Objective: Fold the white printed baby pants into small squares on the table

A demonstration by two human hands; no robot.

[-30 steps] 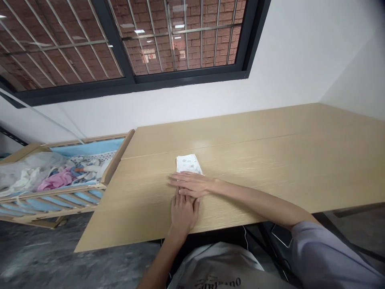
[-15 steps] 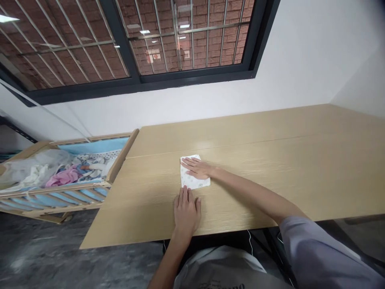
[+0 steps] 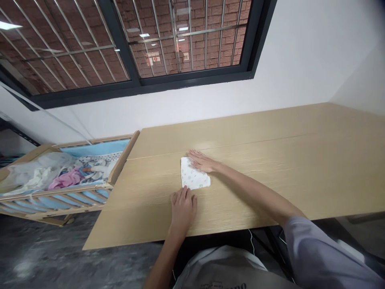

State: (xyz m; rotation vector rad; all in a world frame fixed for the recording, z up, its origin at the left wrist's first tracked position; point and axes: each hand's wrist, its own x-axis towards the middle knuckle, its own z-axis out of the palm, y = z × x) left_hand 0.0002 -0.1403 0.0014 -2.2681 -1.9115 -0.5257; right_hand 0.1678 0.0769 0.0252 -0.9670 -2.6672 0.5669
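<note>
A small white cloth (image 3: 194,176) with a faint printed pattern lies flat on the light wooden table (image 3: 255,176). My right hand (image 3: 202,161) is stretched out over its upper right corner, fingers extended and slightly blurred; whether it presses on the cloth or hovers just above, I cannot tell. My left hand (image 3: 183,206) rests on the table below the cloth, palm down, its fingertips at the cloth's lower left edge. Neither hand grips anything.
Left of the table stands a wooden crib (image 3: 123,158) with blue lining, holding a pink cloth (image 3: 66,178), other fabrics and a clear plastic bag (image 3: 36,168). Behind the table are a white wall (image 3: 294,60) and a barred window (image 3: 192,80). A seam runs along the tabletop.
My right hand has slid up and to the right, from the cloth's middle to its upper right corner, uncovering more of the cloth. My left hand has barely shifted.
</note>
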